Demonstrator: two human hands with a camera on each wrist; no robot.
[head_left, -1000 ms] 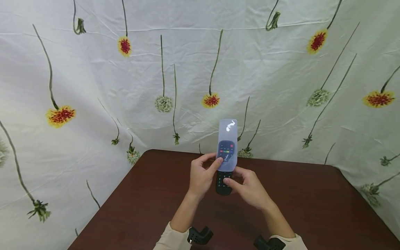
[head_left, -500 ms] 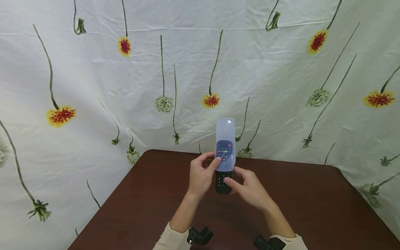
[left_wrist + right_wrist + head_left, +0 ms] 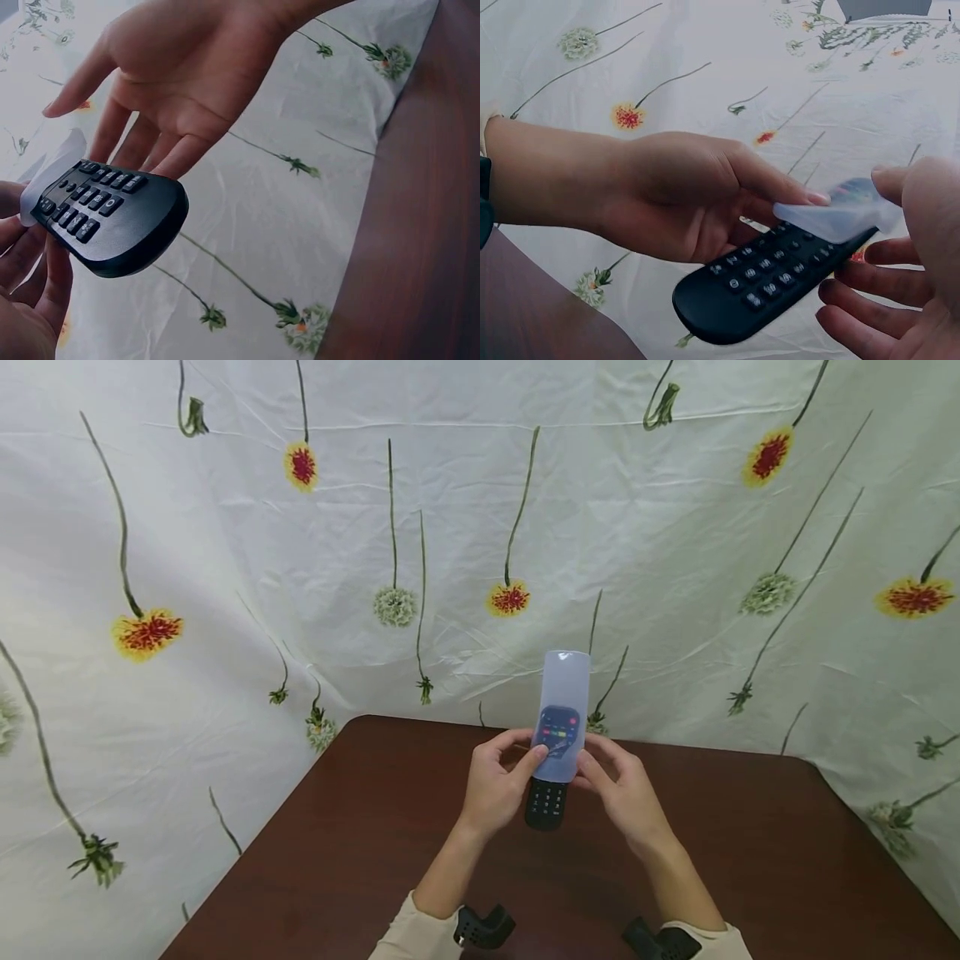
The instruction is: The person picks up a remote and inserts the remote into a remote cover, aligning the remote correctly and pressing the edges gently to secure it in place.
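A black remote control (image 3: 546, 806) is held above the table, its upper part inside a translucent remote cover (image 3: 566, 681). Colored buttons show through the cover, whose far end has no remote in it. My left hand (image 3: 491, 789) pinches cover and remote from the left, thumb on the front, fingers behind. To the right, my right hand (image 3: 630, 793) has its thumb at the cover's lower right edge. In the right wrist view, the right hand's fingers (image 3: 870, 277) are spread loosely beside the remote. The left wrist view shows the bare keypad end (image 3: 135, 225) sticking out.
Below the hands is a dark reddish-brown table (image 3: 360, 860) with rounded far corners. A white cloth (image 3: 262, 527) printed with flowers hangs behind and beside it. Black wrist devices (image 3: 483, 927) sit at both cream sleeves (image 3: 420, 935).
My right thumb has left the remote's keypad and moved up to the cover's right edge. Remote and cover have shifted a little to the right and tilt slightly right.
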